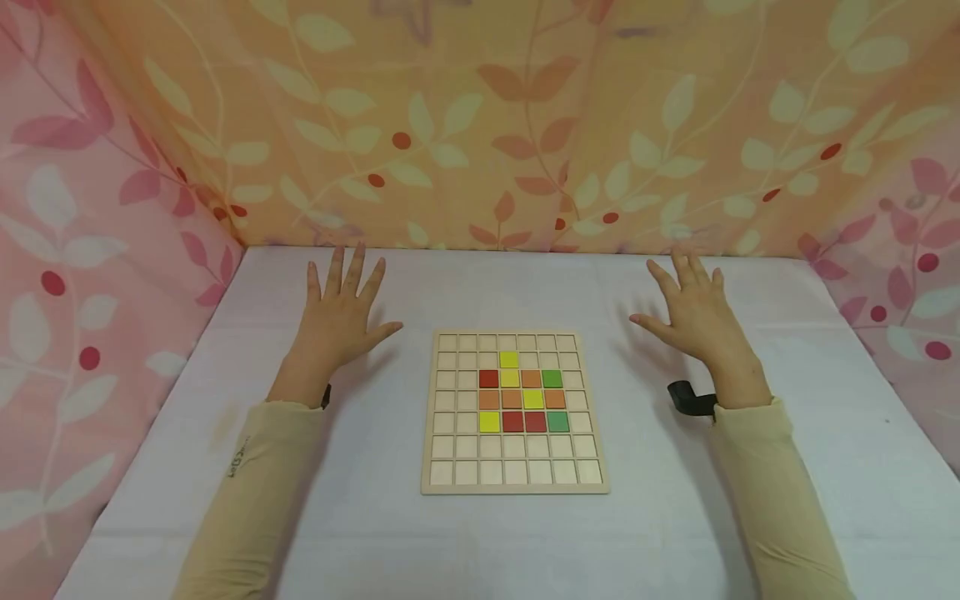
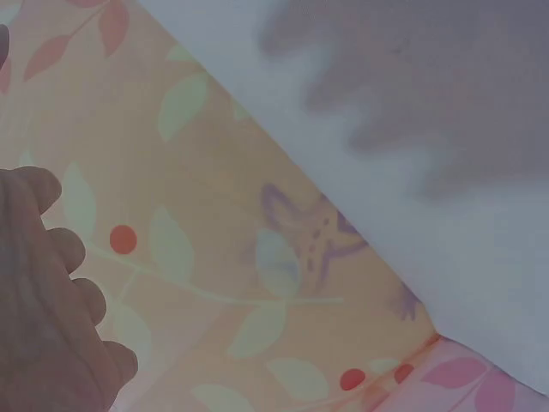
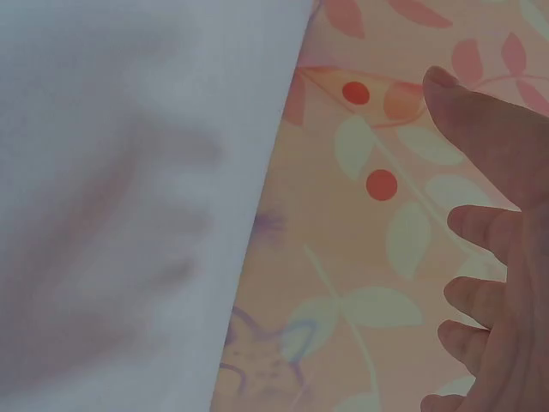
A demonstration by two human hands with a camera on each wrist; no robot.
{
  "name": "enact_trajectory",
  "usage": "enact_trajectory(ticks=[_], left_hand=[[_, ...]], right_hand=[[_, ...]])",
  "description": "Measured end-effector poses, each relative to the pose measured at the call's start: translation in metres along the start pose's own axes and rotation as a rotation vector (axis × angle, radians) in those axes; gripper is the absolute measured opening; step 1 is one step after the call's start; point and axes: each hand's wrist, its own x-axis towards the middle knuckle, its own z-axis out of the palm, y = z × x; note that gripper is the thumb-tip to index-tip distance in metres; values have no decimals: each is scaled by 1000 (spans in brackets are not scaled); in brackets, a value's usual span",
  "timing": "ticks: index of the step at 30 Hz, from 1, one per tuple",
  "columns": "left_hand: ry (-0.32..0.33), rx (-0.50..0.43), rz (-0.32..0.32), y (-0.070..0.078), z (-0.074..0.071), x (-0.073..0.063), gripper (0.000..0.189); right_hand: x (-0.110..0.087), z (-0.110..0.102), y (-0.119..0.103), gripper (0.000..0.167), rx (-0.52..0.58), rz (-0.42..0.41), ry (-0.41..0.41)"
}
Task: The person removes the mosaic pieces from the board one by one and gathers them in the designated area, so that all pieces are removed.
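Note:
Between my two hands a light wooden grid board [image 1: 468,472] lies flat on the white table. Red, orange, yellow and green square tiles [image 1: 533,399] fill several of its middle cells, with one yellow tile [image 1: 509,360] sitting a row above the others. Off the board's far left corner, my left hand [image 1: 336,321] hovers with fingers spread, holding nothing. My right hand [image 1: 696,317] is raised likewise beyond the far right corner, fingers apart and nothing in it. The left wrist view shows the left hand [image 2: 51,292] at its edge; the right wrist view shows the right hand [image 3: 502,257].
A white cloth [image 1: 360,525] covers the table. Behind its far edge hangs an orange leaf-patterned curtain [image 1: 465,108], and pink patterned cloth [image 1: 67,333] stands along the left and right sides. A black strap piece [image 1: 692,400] sticks out at the right wrist.

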Motion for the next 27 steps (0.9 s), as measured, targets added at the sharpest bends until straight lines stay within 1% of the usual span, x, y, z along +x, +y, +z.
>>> enact_trajectory(ticks=[5,8,13,16,19,22,24,27], left_hand=[[-20,-12,7,1,-2,-1,89],[-18,-34,4,3,-2,-2,89],[-22,-61,0,6,1,-3,88],[-34,-65,4,6,3,-3,89],[-23,-56,10,5,4,-2,88],[-2,-52,13,6,4,-2,88],[-1,-56,18,8,5,-3,88],[-10,-68,40,15,8,-6,85]], right_hand=[[-1,-2,2,81,-13,-16,24],[-2,-1,2,81,-8,-16,35],[-4,0,3,81,14,-2,46],[-4,1,4,81,16,2,34],[-4,0,5,82,12,6,16],[-4,1,6,81,16,8,16],[-4,2,5,80,37,4,29],[-4,4,3,77,83,-18,71]])
